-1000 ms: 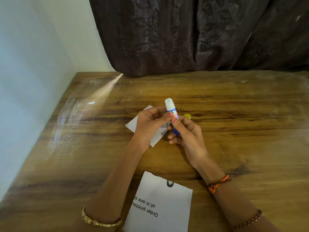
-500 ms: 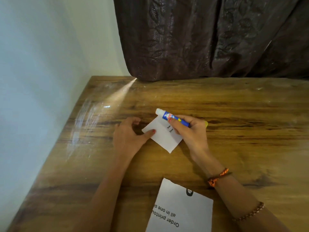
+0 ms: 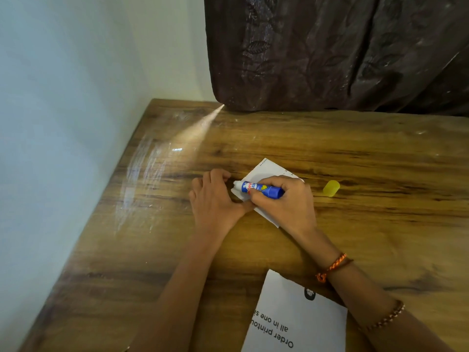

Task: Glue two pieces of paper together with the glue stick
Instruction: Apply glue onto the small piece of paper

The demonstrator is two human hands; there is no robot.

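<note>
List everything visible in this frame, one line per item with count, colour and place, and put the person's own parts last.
small paper: 1, white, mid-table, under both hands
large paper: 1, white with black print, near edge of the table
glue stick: 1, blue body with white tip, lying nearly flat over the small paper's left edge
cap: 1, yellow, on the table right of the hands
table: 1, brown wood grain
curtain: 1, dark brown, behind the table
wall: 1, pale, at left
left hand: 1, pressing the small paper's left side
right hand: 1, gripping the glue stick
bracelets: 2, orange and beaded brown, right forearm
</note>
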